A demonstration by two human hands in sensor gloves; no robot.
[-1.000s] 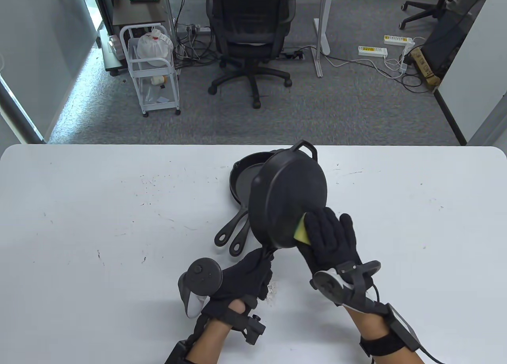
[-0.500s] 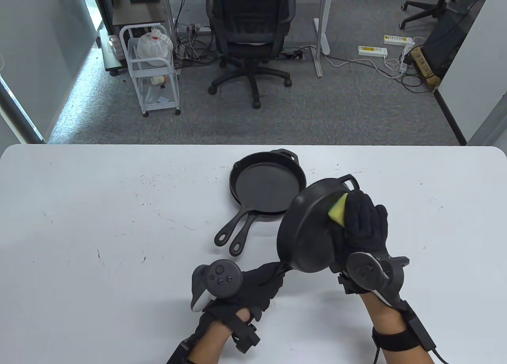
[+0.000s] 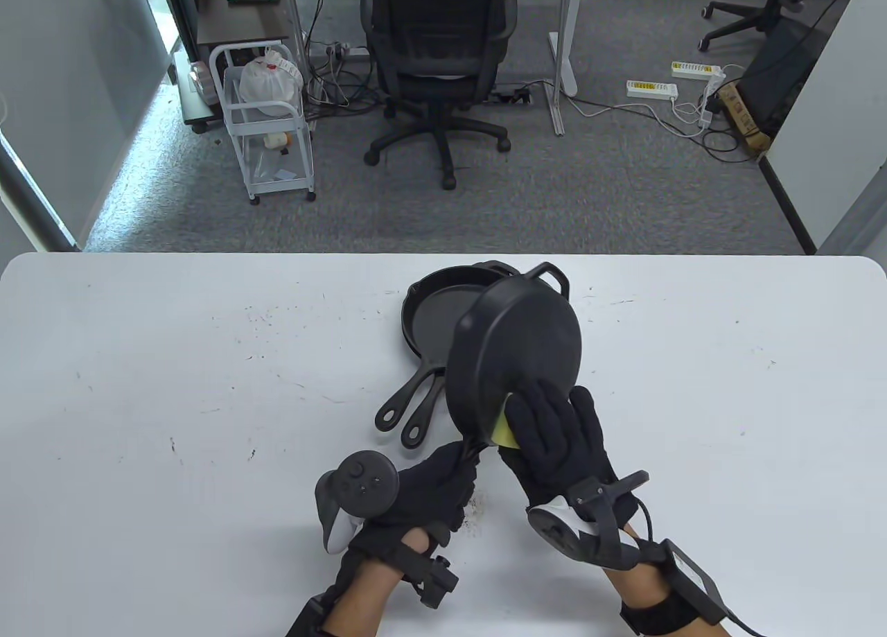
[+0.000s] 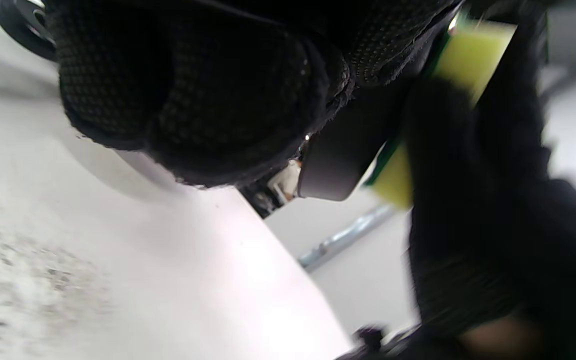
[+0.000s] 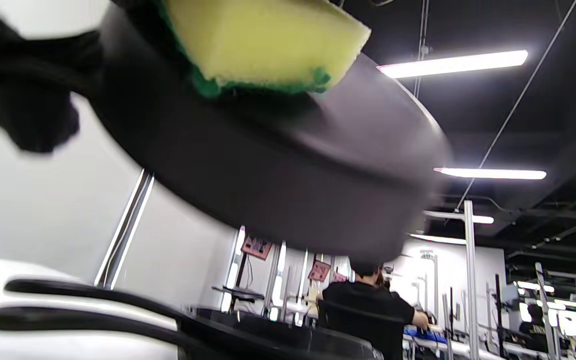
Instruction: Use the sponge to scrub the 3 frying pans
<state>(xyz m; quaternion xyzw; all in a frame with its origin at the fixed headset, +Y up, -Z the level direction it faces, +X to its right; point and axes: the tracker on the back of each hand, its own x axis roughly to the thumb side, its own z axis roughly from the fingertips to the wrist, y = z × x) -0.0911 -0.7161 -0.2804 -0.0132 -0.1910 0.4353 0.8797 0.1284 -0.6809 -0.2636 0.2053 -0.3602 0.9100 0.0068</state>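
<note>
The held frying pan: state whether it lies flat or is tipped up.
Tipped up: the held frying pan is off the table, its underside facing the sponge, handle gripped by the left hand.

Left hand (image 3: 433, 488) in black knit sensor glove, right hand (image 3: 554, 432) likewise, dark round tracker with white underside strapped to each back, black wrist straps, slim black box and cable on right forearm

- Table view: bright, even, sharp; soft shadows under the stacked pans (image 3: 443, 332).
- Wrist views: motion-blurred; ceiling tubes (image 5: 453, 62) glare in the right one.
</note>
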